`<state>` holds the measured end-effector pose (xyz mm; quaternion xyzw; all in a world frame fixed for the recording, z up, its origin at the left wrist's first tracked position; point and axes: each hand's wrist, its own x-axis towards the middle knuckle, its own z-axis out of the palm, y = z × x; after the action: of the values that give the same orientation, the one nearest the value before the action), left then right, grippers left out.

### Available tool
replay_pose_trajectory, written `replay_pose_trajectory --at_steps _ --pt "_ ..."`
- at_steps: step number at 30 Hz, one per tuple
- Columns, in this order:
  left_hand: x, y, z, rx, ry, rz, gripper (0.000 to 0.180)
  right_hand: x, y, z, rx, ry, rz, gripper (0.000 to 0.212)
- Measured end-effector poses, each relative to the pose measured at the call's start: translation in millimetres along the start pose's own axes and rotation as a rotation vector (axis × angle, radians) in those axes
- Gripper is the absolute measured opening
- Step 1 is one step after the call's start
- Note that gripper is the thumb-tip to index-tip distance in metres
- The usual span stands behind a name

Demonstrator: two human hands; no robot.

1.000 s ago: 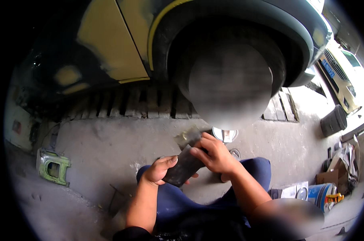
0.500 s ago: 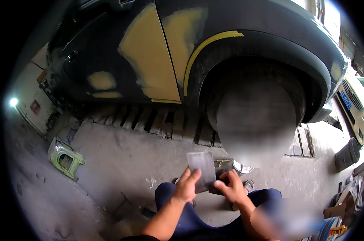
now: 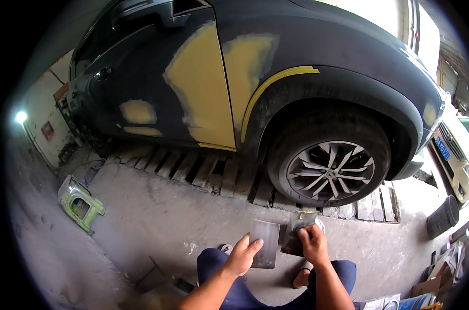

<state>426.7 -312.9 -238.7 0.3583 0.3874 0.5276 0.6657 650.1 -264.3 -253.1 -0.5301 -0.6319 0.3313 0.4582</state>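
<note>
My left hand is closed on a flat grey rectangular plate, thumb across its face. Just to the right, my right hand pinches a thin, dark putty spreader with a yellowish smear along its upper edge. The two pieces stand upright, side by side, with a small gap between them. Both hands are in front of my knees, short of the car's front wheel. A dark grey car stands beyond, with yellow filler patches on its door and fender.
Yellow tape follows the wheel arch. Wooden slats lie under the car. A green stool stands at left, a dark bucket at right. Cardboard and tins are at lower right, with a pale vehicle farther off.
My view has tilted upward, so the car sits lower in it. My right hand has moved right, away from the plate, and the spreader's smeared edge now shows above its fingers.
</note>
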Motion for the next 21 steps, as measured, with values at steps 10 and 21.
replay_pose_trajectory --at_steps 10,21 --pt "9.1 -18.4 -14.7 -0.008 0.175 0.024 0.023 -24.3 -0.6 4.1 0.043 -0.044 0.132 0.035" --pt "5.2 -31.6 4.6 -0.184 0.341 -0.033 0.04 -22.8 2.6 17.1 -0.091 0.124 -0.135 0.024"
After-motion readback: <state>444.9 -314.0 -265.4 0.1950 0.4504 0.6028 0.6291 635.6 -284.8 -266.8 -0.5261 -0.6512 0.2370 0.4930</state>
